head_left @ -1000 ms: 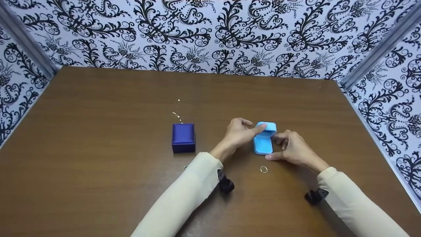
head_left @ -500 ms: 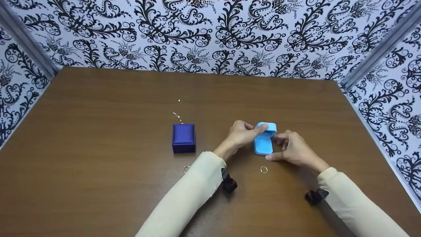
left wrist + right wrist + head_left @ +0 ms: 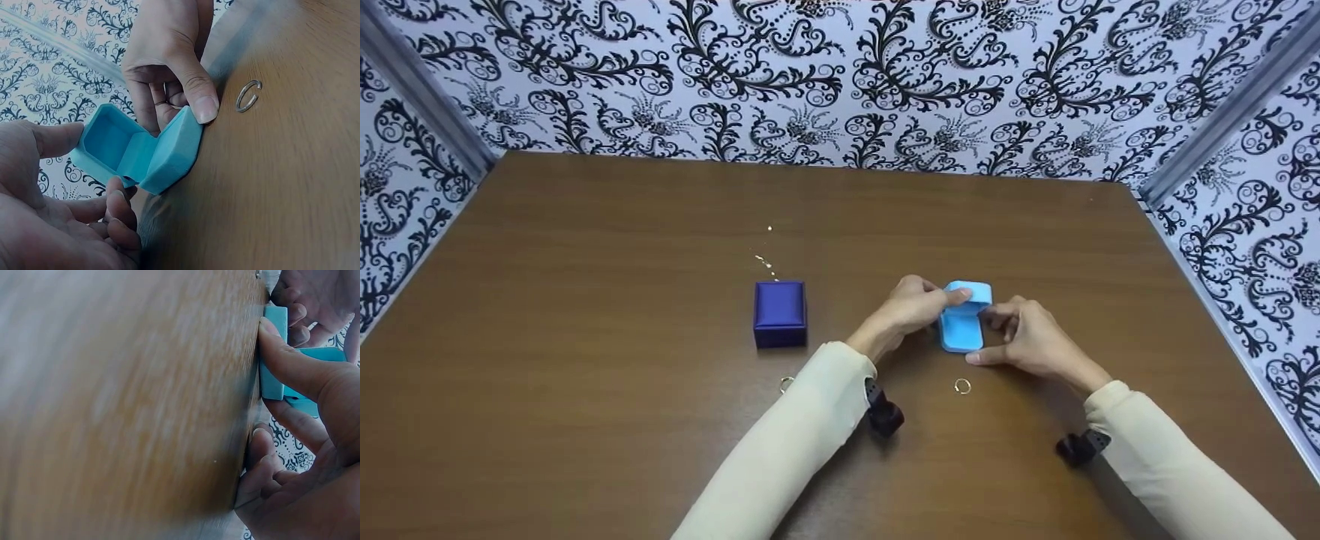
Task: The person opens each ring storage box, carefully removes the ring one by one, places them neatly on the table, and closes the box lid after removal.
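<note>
A light-blue ring box point(image 3: 961, 335) stands on the table with its lid raised and no ring showing inside. My left hand point(image 3: 911, 306) pinches the lid, thumb on the rim and fingers behind, as the left wrist view shows. On the box's right side, my right hand point(image 3: 1030, 341) grips the base point(image 3: 171, 154), its thumb at the front corner and a finger farther back. A thin open-ended ring point(image 3: 241, 97) lies on the wood just in front of the box.
Left of the hands stands a closed dark-blue box point(image 3: 780, 307). Behind it lies a fine chain point(image 3: 765, 262) with a tiny bright piece beyond. A second ring point(image 3: 782, 386) sits beside the left sleeve point(image 3: 795, 435). Patterned panels point(image 3: 840, 82) border the table.
My left hand has shifted slightly right, and the lid tips a little forward with it. The ring by the left sleeve shows more now. My right hand stays in place.
</note>
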Demonstrator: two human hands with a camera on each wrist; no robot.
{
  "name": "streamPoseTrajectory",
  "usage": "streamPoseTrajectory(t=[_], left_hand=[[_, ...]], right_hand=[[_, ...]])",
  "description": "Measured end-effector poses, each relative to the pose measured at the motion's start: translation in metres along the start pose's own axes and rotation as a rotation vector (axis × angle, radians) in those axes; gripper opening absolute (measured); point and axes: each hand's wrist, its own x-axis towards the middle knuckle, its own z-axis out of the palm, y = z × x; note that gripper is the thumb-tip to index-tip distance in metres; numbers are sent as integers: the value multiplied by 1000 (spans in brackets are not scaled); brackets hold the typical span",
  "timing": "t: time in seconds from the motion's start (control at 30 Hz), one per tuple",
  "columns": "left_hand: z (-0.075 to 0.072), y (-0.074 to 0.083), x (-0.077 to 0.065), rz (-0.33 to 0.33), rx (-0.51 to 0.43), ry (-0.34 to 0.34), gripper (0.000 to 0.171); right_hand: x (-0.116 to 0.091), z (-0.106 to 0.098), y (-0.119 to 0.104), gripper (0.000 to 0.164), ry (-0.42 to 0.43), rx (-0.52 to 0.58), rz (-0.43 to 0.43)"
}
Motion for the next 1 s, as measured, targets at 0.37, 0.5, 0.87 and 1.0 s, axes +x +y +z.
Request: streamPoseTrajectory(t=[0.37,0.5,0.87,1.0], left_hand=[[-5,-4,-3,161,17,-71,39],[-6,-6,-4,217,61,-111,30],[-4,-11,-12,401,353,-130,26],[-1,-14,-17,450,545,-100,38]], right_hand=[[0,-2,-1,38,-3,-13,-5],[-1,-1,0,37,-2,-9,-8],[2,0,1,48,-16,0,-16],[2,-1,1,54,-19,-3,-16]])
